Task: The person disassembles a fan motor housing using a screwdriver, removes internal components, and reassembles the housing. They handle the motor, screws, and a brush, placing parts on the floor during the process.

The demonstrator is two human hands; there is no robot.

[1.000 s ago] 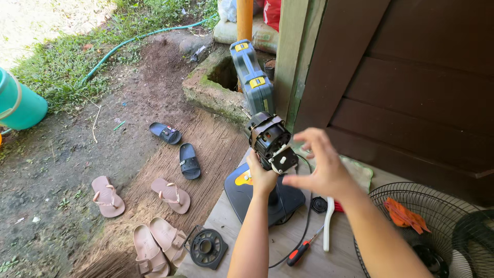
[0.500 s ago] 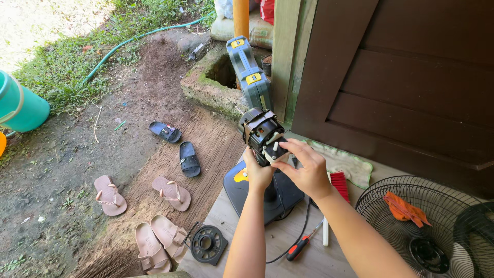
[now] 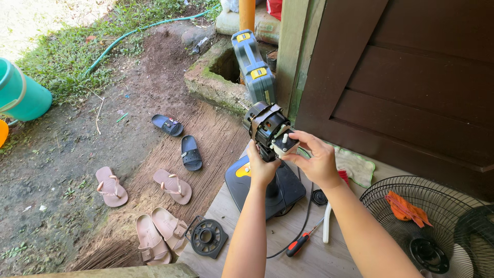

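Above the surface, my left hand is gripping the fan motor while my right hand fingers are pinching its white knob block; fan guard lying detached, reassembly remaining.

We see a black fan motor with a white switch block, above a dark base marked yellow. Pink sandals and navy slides dot brown earth beside a teal bucket, green hose, red-handled screwdriver, black fan grille, orange rag.
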